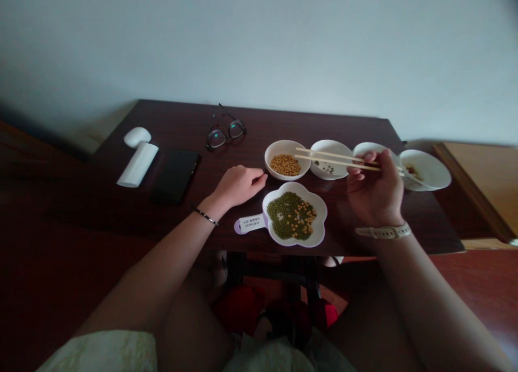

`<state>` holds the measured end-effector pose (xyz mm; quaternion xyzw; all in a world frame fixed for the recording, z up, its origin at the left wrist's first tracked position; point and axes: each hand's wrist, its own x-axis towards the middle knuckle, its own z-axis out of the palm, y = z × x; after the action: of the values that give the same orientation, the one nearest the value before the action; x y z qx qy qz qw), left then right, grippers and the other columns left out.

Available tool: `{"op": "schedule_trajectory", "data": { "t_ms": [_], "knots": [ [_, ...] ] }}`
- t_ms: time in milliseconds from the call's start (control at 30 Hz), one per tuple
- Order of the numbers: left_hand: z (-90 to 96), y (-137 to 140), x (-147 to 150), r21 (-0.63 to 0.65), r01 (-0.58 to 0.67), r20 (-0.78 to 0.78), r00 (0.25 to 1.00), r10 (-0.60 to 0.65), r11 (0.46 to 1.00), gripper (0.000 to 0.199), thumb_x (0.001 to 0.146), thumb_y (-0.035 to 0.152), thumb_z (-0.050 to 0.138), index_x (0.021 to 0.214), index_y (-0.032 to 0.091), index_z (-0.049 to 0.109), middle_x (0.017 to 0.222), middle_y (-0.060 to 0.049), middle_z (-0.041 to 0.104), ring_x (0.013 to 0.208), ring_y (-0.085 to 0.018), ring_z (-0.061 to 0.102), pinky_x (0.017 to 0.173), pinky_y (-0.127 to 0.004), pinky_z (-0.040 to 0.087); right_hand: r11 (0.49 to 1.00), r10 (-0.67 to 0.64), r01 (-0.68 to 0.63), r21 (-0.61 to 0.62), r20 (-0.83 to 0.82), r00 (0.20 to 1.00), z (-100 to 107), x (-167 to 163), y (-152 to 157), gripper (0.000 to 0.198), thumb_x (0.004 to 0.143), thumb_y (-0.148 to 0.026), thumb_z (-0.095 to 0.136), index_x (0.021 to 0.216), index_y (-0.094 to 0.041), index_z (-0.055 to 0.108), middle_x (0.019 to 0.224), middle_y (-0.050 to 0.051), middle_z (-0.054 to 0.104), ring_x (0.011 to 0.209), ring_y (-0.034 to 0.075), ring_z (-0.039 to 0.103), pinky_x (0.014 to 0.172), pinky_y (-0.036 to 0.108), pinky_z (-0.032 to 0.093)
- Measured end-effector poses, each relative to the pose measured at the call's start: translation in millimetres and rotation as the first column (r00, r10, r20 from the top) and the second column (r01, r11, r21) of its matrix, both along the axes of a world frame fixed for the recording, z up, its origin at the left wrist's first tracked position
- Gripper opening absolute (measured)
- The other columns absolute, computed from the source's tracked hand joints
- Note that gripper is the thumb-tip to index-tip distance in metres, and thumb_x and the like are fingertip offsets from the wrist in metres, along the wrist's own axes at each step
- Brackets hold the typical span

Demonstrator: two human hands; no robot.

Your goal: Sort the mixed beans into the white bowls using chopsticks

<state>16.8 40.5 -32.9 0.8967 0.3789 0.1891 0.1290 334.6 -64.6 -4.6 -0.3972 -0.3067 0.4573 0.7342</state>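
Note:
My right hand [378,191] is closed around a pair of wooden chopsticks [335,160], held almost level. Their tips are above the right side of a white bowl [268,164] of yellow soybeans [285,165]; no bean shows between them. On the table, my left hand [240,186] rests loosely curled beside that bowl, its fingertips close to the wall. In front lies a flower-shaped white dish [321,223] with a purple, labelled handle [250,224]. Green mung beans [279,221] fill it, with soybeans mixed in on its right side.
Right of the soybean bowl stands a white bowl [329,145] with a few small dark green pieces. Two more white bowls [366,146] [437,172] follow, the last with reddish bits. Glasses [226,137], a black phone [176,176] and a white device [138,165] lie left.

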Motion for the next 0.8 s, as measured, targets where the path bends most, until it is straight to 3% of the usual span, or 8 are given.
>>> {"op": "schedule_trajectory", "data": {
  "t_ms": [267,567,800],
  "knots": [
    [1.8,-1,1,-0.014,-0.008,-0.02,1.0,0.007,1.0,0.045,0.109,0.038,0.055,0.068,0.022,0.068,0.062,-0.004,0.067,0.052,-0.016,0.05,0.061,-0.036,0.024,0.999,0.028,-0.029,-0.016,-0.079,0.996,2,4,-8,0.026,0.1,-0.04,0.083,0.082,-0.026,0.071,0.085,-0.001,0.066,0.067,0.011,0.059,0.048,0.024,0.05],
    [0.9,0,2,-0.008,-0.002,0.004,1.0,0.002,1.0,0.046,0.108,0.039,0.054,0.066,0.022,0.065,0.06,-0.003,0.064,0.052,-0.015,0.047,0.062,-0.036,0.023,0.976,0.154,-0.134,-0.171,0.108,0.982,-3,9,-22,0.039,0.101,-0.055,0.078,0.08,-0.024,0.07,0.077,0.002,0.062,0.062,0.013,0.061,0.046,0.024,0.05],
    [2.6,0,2,-0.023,-0.009,-0.002,1.0,0.009,1.0,0.047,0.108,0.038,0.055,0.065,0.022,0.064,0.06,-0.004,0.066,0.052,-0.017,0.05,0.062,-0.036,0.023,0.947,0.233,-0.185,-0.262,0.166,0.958,-6,5,-34,0.041,0.103,-0.056,0.075,0.081,-0.021,0.072,0.082,0.004,0.064,0.061,0.012,0.063,0.046,0.022,0.052]
  ]
}}
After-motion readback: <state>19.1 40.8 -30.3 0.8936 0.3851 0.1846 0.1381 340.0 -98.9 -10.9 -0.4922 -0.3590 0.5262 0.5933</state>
